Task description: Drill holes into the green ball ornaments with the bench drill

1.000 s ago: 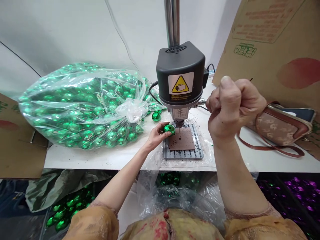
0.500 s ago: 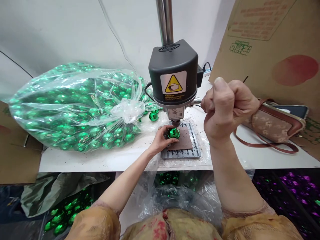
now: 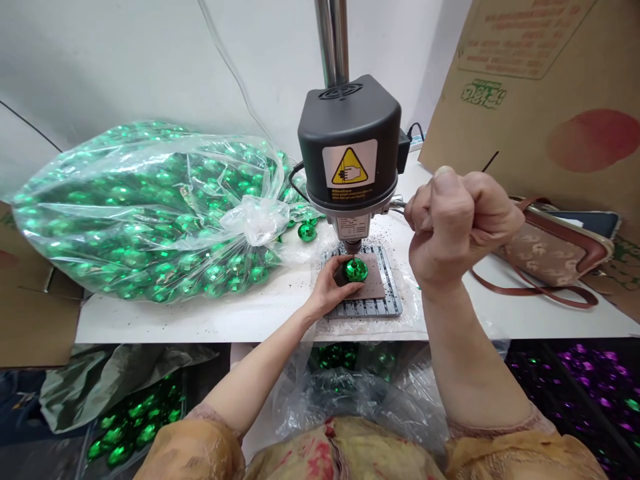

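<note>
A shiny green faceted ball [image 3: 357, 270] rests on a brown board [image 3: 376, 285] that lies over the slotted metal base [image 3: 393, 308] of a bench drill [image 3: 350, 143]. My left hand [image 3: 334, 287] grips the ball from its left side, thumb in front and fingers behind. Directly above the ball is the drill chuck [image 3: 353, 246], with its thin bit reaching down to the ball's top. My right hand [image 3: 457, 223] is closed in a fist around the drill's feed lever [image 3: 399, 203], most of which the fingers hide.
A clear bag of green balls [image 3: 150, 213] fills the table's left side, with a loose green ball [image 3: 307, 231] beside it. At right are a handbag [image 3: 545, 250] and a cardboard box [image 3: 530, 113]. Dark shavings surround the base. Green and purple balls [image 3: 595, 380] lie below the table.
My left hand and the ball have shifted slightly right, bringing the ball under the bit. My right hand remains on the lever, a little farther right.
</note>
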### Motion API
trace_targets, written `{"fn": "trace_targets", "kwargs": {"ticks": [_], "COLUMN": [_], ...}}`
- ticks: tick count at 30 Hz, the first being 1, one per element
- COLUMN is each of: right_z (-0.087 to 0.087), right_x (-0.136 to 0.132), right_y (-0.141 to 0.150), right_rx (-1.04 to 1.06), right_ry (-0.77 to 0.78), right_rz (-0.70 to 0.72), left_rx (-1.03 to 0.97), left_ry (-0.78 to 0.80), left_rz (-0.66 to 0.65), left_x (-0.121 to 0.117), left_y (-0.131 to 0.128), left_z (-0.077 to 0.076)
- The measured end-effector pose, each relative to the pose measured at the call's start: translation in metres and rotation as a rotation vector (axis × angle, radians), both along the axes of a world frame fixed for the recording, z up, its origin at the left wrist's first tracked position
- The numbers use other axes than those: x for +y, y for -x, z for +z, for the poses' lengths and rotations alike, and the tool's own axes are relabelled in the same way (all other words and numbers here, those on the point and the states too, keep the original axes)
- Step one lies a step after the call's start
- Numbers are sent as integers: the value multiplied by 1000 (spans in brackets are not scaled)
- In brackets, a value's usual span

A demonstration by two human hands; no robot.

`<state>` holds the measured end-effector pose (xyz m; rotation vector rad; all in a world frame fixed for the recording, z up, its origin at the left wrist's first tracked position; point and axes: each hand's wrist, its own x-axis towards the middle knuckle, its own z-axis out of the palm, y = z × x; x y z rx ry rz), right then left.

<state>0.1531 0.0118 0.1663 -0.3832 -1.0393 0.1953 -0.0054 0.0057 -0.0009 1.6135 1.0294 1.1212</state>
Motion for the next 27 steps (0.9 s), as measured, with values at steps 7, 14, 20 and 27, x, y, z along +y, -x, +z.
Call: {"fn": "trace_targets", "kwargs": {"ticks": [7, 14, 20, 27], "right_z": [-11, -24, -36, -37], "right_x": [0, 2, 2, 4], "right_y": [-1, -3, -5, -4], "right_rx": [4, -2, -30, -31], "right_ry": [-82, -130, -172, -236], "right_rz": [-15, -62, -51, 16], "left_rx": [-5, 27, 22, 9], "left_ry": [25, 11, -6, 3], "left_rz": [-14, 6, 8, 6], "left_x": [1, 1, 2, 1], "left_y": [1, 2, 2, 1], "left_z": [-1, -2, -3, -5]}}
